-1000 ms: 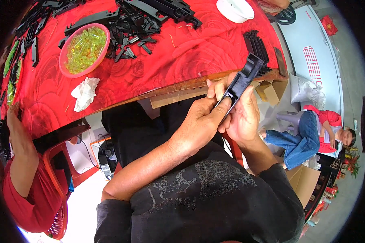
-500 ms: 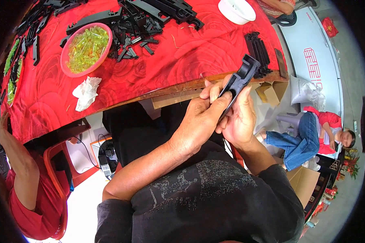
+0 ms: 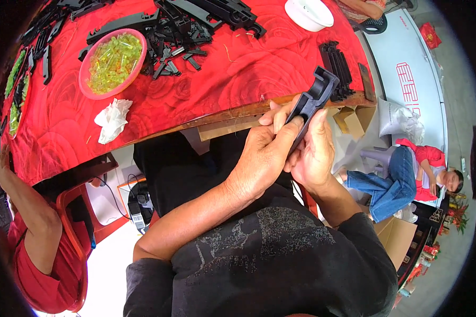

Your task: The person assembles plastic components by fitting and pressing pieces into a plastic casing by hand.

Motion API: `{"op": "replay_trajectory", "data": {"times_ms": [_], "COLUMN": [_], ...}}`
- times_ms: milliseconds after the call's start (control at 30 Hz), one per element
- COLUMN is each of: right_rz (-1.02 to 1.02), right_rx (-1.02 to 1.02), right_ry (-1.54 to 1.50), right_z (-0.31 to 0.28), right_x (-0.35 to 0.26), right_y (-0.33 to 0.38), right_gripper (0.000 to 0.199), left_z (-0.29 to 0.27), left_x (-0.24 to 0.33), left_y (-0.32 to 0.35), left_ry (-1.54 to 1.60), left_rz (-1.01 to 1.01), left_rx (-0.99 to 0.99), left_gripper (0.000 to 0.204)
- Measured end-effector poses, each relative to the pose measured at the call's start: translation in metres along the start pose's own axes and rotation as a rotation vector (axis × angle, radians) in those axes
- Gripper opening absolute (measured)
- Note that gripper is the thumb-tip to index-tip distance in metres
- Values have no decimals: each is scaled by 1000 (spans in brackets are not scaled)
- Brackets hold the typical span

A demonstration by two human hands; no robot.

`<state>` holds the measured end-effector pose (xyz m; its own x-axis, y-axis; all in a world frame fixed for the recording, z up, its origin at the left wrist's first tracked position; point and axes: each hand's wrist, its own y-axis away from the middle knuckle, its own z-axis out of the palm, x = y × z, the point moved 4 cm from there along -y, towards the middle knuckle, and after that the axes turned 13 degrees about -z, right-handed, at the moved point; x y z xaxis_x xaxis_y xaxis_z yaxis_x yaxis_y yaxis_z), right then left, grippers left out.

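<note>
Both hands hold a long black plastic part (image 3: 321, 87) with a hooked, hollow end, just off the table's near edge. It slants, with the hooked end up and to the right. My left hand (image 3: 262, 158) grips it from the left, the thumb pressed onto its channel. From the other side, my right hand (image 3: 316, 158) has its fingers closed about the lower end, partly hidden behind the part and the left hand. The part's lower end is covered by the hands.
On the red-covered table (image 3: 259, 68) stand a pink bowl (image 3: 103, 97) of yellow-green clear tubes and a white bowl (image 3: 317, 26). Black plastic parts (image 3: 177, 31) lie piled at the back; more black strips (image 3: 336, 68) lie right. A crumpled tissue (image 3: 112, 121) sits near the edge. A person's arm (image 3: 34, 216) is at left.
The black part has turned slightly in my hands, showing more of its channel. Both hands have barely shifted. At left, the other person's arm has moved slightly right.
</note>
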<state>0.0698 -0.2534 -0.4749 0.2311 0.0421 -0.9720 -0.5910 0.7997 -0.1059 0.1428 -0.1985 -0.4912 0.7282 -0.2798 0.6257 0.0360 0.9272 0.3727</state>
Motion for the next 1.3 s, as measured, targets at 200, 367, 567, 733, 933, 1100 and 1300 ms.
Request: {"op": "replay_trajectory", "data": {"times_ms": [200, 367, 567, 733, 933, 1100, 1300], "right_rz": [37, -74, -89, -289, -406, -498, -624], "right_rx": [-62, -46, -95, -130, -40, 19, 30], "right_ry": [-12, 139, 82, 178, 529, 654, 878], "right_z": [-12, -3, -12, 0, -10, -4, -3], "right_x": [-4, -13, -11, -9, 3, 6, 12], "right_y": [-6, -8, -8, 6, 8, 2, -1], "right_gripper": [60, 57, 53, 86, 82, 71, 61], "left_z": [0, -1, -5, -12, -11, -10, -17], "left_x": [1, 1, 5, 7, 5, 5, -2], "left_y": [-3, -13, -17, -25, -27, -27, -32], "left_ry": [-19, -71, -213, -133, -70, -104, -180], "left_rz": [26, 49, -8, 48, -90, -6, 18], "left_rx": [-13, 37, -22, -95, -187, -44, 82], "left_gripper": [25, 40, 36, 40, 39, 40, 39]}}
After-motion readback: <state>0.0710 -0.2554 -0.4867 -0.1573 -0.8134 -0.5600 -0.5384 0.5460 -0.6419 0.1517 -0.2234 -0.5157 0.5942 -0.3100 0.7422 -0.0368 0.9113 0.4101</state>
